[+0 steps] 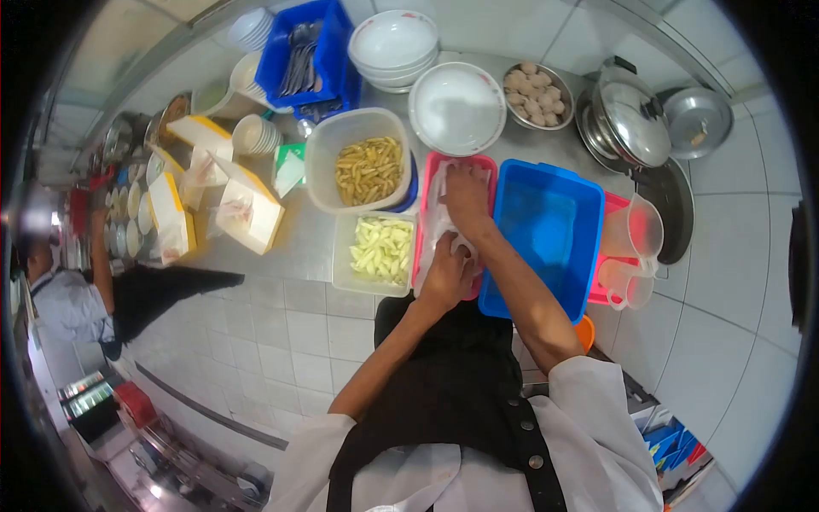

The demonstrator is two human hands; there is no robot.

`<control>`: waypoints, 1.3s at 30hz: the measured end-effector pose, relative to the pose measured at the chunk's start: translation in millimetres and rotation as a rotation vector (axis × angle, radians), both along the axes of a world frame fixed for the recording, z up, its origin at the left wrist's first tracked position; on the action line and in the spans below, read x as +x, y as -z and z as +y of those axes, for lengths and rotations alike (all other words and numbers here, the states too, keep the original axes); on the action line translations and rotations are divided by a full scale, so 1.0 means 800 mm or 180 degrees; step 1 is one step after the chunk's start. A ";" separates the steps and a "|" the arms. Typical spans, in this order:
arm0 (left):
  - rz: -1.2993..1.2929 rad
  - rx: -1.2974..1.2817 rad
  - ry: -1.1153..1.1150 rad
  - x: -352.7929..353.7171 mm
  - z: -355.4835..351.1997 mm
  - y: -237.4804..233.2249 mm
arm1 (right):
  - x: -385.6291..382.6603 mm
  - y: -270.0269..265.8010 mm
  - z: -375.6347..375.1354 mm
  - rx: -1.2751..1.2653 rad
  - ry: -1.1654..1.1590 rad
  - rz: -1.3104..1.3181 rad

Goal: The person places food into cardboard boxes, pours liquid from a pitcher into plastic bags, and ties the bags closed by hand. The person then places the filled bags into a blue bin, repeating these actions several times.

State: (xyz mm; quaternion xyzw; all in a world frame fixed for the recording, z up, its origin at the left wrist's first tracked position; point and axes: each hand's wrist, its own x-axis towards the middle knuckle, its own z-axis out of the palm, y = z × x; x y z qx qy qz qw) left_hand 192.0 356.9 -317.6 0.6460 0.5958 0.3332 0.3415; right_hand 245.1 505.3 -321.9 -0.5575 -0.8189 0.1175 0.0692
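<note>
1. The table [299, 243] runs along a tiled wall and is crowded. Bowls [394, 43], a pot lid [631, 119] and a cutlery basket [307, 55] stand at its far edge, away from both hands.
2. The blue tub [550, 226] sits just right of the hands, touching the pink tray [461, 158]. Its floor shows bare, so I judge nothing has gone into it yet.
3. The pink tray lies between the blue tub and two clear tubs. It holds the bags [433, 224], a loose heap of thin white plastic, and both hands work here.
4. The stick tub [367, 171], with fried yellow sticks, and the pale tub [381, 249], with pale cut pieces, stand just left of the tray. Both look well filled and untouched, and no filled bag shows anywhere. By that, the work seems to be at its start, with the plastic being sorted and the food not yet handled.
5. The right hand [467, 198] reaches to the tray's far half. Its grip is spread, fingers laid flat on the plastic, pressing it down rather than pinching.
6. The left hand [448, 273] is at the tray's near end. Its grip is pressed together, apparently on a fold of the bags, though the fingertips are partly hidden.
7. Another person's sleeve [60, 303] shows far left, well apart.
</note>
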 end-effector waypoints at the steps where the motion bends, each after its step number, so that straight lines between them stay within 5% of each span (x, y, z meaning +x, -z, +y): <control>1: -0.0025 -0.0013 -0.0064 0.001 -0.005 0.001 | 0.006 -0.003 -0.006 -0.0061 0.0038 -0.0203; 9: 0.0255 0.0042 0.0094 0.001 -0.003 0.014 | 0.027 -0.005 0.012 -0.0546 -0.0010 -0.0099; 11: 0.0256 0.0027 0.0099 0.001 -0.001 0.012 | 0.040 -0.001 0.022 -0.1200 -0.0630 0.0685; 15: 0.0561 0.0191 0.0028 0.003 0.005 0.009 | 0.058 -0.026 0.023 -0.1251 -0.0702 0.0692; 20: 0.0548 0.0139 -0.0198 0.006 0.054 0.001 | 0.093 -0.136 0.016 0.0250 -0.0062 0.1739; 22: 0.0729 0.0342 -0.0380 0.010 0.060 -0.009 | 0.093 -0.170 -0.004 0.0030 0.0331 0.1769; 24: -0.1352 -0.0293 -0.0940 0.012 0.055 -0.049 | 0.097 -0.167 -0.031 -0.0182 0.0761 0.1808; 25: -0.1341 -0.0300 -0.0911 0.009 0.051 -0.058 | 0.102 -0.144 -0.050 0.0337 0.0166 0.1591; 26: -0.3378 -0.1142 -0.1068 0.004 0.044 -0.064 | 0.104 -0.123 -0.067 0.0840 -0.0419 0.1351; 27: -0.5401 -0.2026 -0.1178 0.002 0.040 -0.067 | 0.098 -0.111 -0.084 0.0508 -0.0737 0.1226; 29: -0.5476 -0.1969 -0.1165 0.003 0.040 -0.038 | 0.086 -0.096 -0.111 0.0150 -0.1025 0.1109; 31: -0.4261 -0.2021 -0.1847 -0.003 0.040 -0.018 | 0.081 -0.087 -0.126 -0.0416 -0.0678 0.2079; 32: -0.4574 -0.1831 -0.1794 -0.005 0.040 -0.017 | 0.084 -0.085 -0.127 -0.0428 -0.0653 0.2088; 34: -0.4349 -0.1726 -0.1960 0.002 0.040 -0.015 | 0.087 -0.083 -0.120 -0.1047 0.0609 0.2552; 37: -0.4186 -0.1498 -0.2034 0.007 0.039 -0.013 | 0.080 -0.089 -0.105 0.0007 0.0850 0.2205; 39: -0.4242 -0.1390 -0.1951 0.008 0.039 -0.016 | 0.087 -0.091 -0.094 -0.0244 0.0807 0.2319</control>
